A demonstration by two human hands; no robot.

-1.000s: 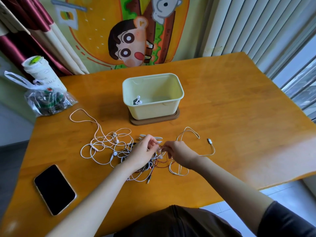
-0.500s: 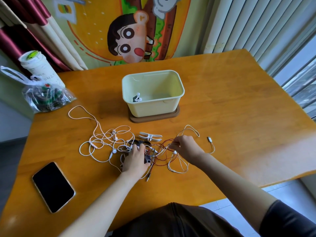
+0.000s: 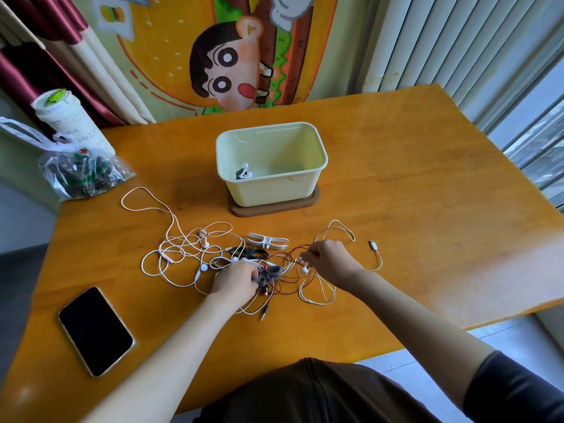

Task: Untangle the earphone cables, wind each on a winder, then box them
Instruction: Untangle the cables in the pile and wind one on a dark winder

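A tangle of white earphone cables (image 3: 183, 251) and a thin red cable (image 3: 287, 270) lies on the wooden table in front of me. My left hand (image 3: 236, 280) grips a grey winder (image 3: 268, 274) in the middle of the tangle. My right hand (image 3: 329, 261) pinches a white cable with an earbud at the tangle's right side. A white winder (image 3: 268, 241) and a black winder (image 3: 247, 251) lie just behind the tangle. The cream box (image 3: 271, 166) stands further back on a brown mat, with one wound earphone (image 3: 243, 172) inside.
A black phone (image 3: 95, 331) lies at the near left. A clear plastic bag (image 3: 81, 172) and a white paper cup (image 3: 65, 117) sit at the far left edge. A white cable plug (image 3: 373, 244) trails to the right of my right hand.
My hands have drawn apart: the left dropped onto the tangle's middle and took the grey winder, the right moved right and pulled a white cable out sideways.
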